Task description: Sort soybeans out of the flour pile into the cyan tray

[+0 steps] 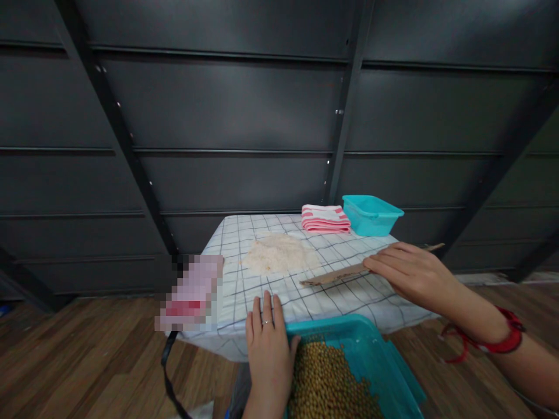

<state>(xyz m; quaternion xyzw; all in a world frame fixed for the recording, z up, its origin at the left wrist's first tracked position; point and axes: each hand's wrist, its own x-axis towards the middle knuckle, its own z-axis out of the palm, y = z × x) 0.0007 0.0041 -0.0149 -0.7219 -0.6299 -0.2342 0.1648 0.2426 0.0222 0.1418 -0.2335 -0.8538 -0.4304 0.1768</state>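
Note:
My right hand (408, 272) grips a flat strip of cardboard (334, 276), held tilted over the right part of the checked tablecloth (244, 302). The strip's torn lower edge is near the cloth; I cannot tell whether it touches. To its left spreads a low heap of pale, fine grains (279, 254). My left hand (268, 343) lies with fingers stretched out at the table's front edge, its thumb at the left rim of a teal tray (356, 326). Many round, greenish-brown beans (325, 378) fill the tray's left and near part.
A folded pink-and-white towel (325, 219) lies at the table's back, with a turquoise basin (371, 216) beside it. A blurred pink object (194, 291) is at the left edge, a black strap (168, 372) hanging below. Dark metal panels (231, 105) rise behind.

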